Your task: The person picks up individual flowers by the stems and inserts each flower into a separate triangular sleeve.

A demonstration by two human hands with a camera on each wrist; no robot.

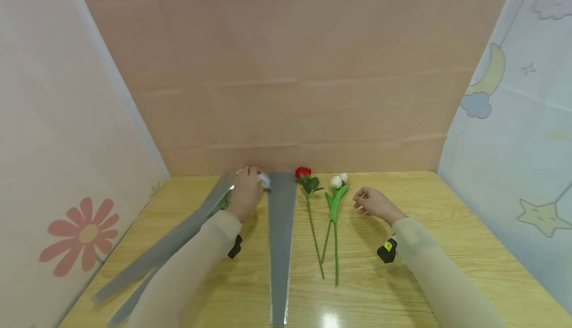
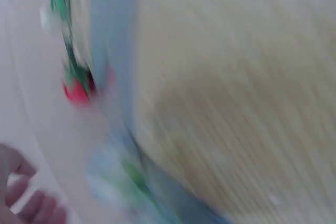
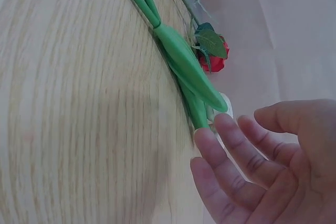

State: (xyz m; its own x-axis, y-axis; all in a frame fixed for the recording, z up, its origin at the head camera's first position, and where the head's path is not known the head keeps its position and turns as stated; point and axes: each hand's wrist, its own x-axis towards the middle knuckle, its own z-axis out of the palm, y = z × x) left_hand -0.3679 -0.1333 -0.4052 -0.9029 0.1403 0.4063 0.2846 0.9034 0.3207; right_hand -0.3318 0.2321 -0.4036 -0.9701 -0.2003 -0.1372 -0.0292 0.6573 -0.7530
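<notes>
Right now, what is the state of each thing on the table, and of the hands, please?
Left hand: fingers loosely bent
Right hand: relaxed, holding nothing
Red rose: lying down
White tulips: lying, blooms closed
Pale flower: partly hidden
Middle wrapper: lying flat
Left wrappers: lying slantwise

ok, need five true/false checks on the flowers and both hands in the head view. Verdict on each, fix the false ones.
1. The red rose lies between the central grey wrapper and the white tulips. True.

2. The right hand grips the red rose. False: it holds nothing, and the white tulips are the flowers nearest it.

3. The tulip stems are green. True.

4. The pale bluish-white flower is beside the right hand. False: it is by the left hand.

5. The tulip blooms point toward the person. False: they lie toward the back wall.
</notes>
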